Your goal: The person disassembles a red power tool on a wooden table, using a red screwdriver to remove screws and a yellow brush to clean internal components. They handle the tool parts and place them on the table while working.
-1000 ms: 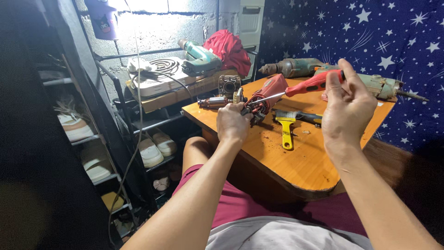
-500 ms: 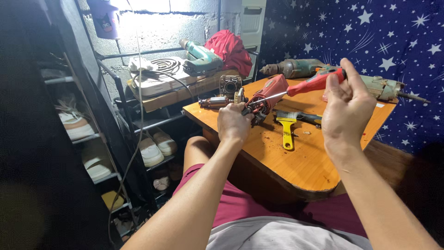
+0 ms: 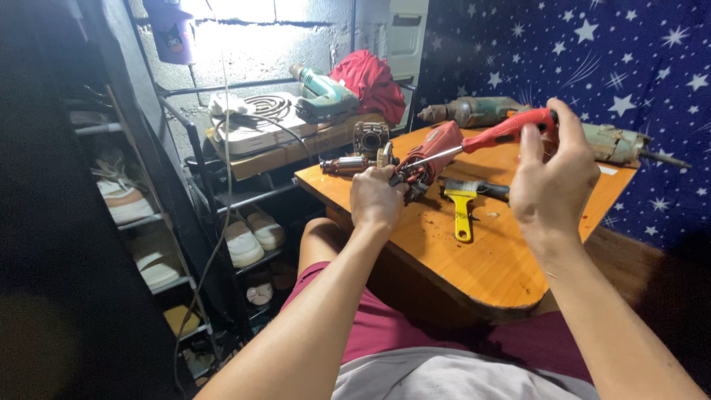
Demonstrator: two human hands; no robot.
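Little has moved: the right hand (image 3: 552, 185) still holds the screwdriver (image 3: 489, 139), the left hand (image 3: 376, 198) still grips the red tool (image 3: 429, 152). A slipping tip could jab fingers.

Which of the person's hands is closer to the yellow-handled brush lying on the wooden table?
Left. The left hand grips the red tool casing just left of the yellow-handled brush. The right hand, holding the red screwdriver, is raised farther right.

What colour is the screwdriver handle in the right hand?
Red, seen in the head view: the screwdriver handle in the right hand.
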